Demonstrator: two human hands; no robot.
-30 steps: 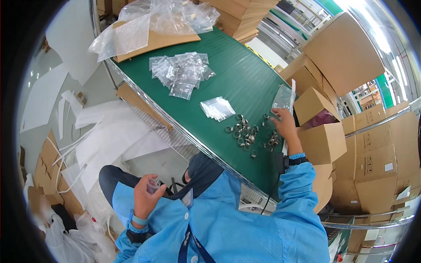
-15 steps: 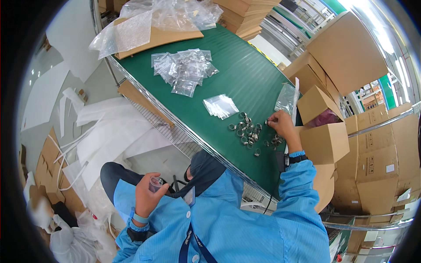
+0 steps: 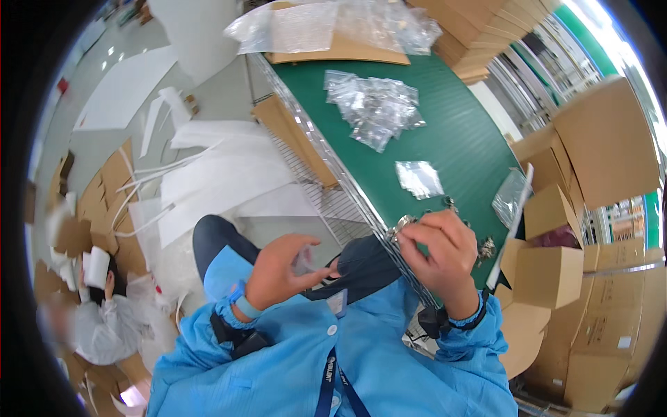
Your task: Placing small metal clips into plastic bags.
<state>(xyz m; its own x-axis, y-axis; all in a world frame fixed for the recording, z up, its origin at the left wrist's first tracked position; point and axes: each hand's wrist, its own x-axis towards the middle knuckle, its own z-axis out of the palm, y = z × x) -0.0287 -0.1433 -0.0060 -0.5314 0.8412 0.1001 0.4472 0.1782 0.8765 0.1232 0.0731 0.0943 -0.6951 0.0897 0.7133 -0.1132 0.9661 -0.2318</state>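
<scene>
My left hand (image 3: 281, 270) is closed around a small clear plastic bag (image 3: 303, 261), which shows between thumb and fingers above my lap. At the table's near edge, my right hand (image 3: 442, 251) pinches a shiny metal hose clamp (image 3: 401, 225) between thumb and fingertips. Whether it holds more than one clamp I cannot tell. Behind that hand lies the pile of loose hose clamps (image 3: 486, 248), largely hidden by it. A neat stack of clear zip bags (image 3: 420, 179) sits beyond, on the green tabletop (image 3: 467, 139).
Filled clear bags (image 3: 375, 108) lie heaped farther back. Plastic sheeting (image 3: 306, 28) rests on cardboard at the far end. An open carton (image 3: 538, 267) and stacked boxes (image 3: 597, 333) stand to the right. Another person (image 3: 114, 323) is at lower left among white foam sheets (image 3: 222, 181).
My right hand has lifted from the clamps and come left toward me with a hose clamp. My left hand with the bag has risen toward it. The whole view has shifted.
</scene>
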